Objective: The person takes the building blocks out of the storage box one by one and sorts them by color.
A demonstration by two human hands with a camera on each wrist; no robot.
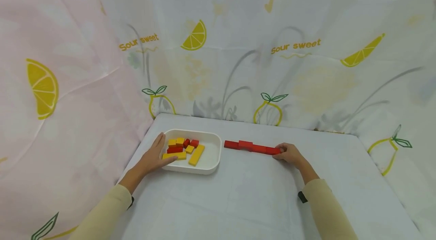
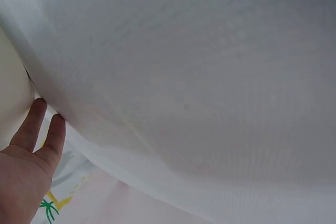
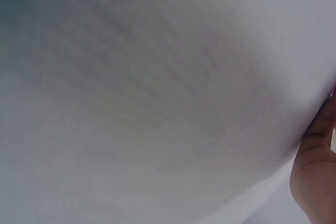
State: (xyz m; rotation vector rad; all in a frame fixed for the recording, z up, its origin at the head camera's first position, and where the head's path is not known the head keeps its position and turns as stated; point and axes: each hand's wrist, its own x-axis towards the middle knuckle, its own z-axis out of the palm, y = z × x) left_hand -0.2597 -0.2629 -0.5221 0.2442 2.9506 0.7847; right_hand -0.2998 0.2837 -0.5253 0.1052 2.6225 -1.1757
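A white tray (image 1: 212, 153) holds several yellow blocks (image 1: 196, 155) and red blocks (image 1: 175, 150). At its left end lies my left hand (image 1: 151, 158), fingers straight along the outer side and thumb reaching over the near rim. To the right of the tray, red blocks stand end to end in a row on the cloth, with one raised red block (image 1: 245, 144) left of the middle. My right hand (image 1: 289, 153) pinches the rightmost red block (image 1: 273, 150) between thumb and fingers. The wrist views show each hand only partly, and no blocks appear there.
A white cloth (image 1: 252, 198) covers the table. Behind it hangs a lemon-printed curtain (image 1: 231, 77), and a pinkish one (image 1: 85, 111) closes off the left side. A narrow gap separates the tray from the red row.
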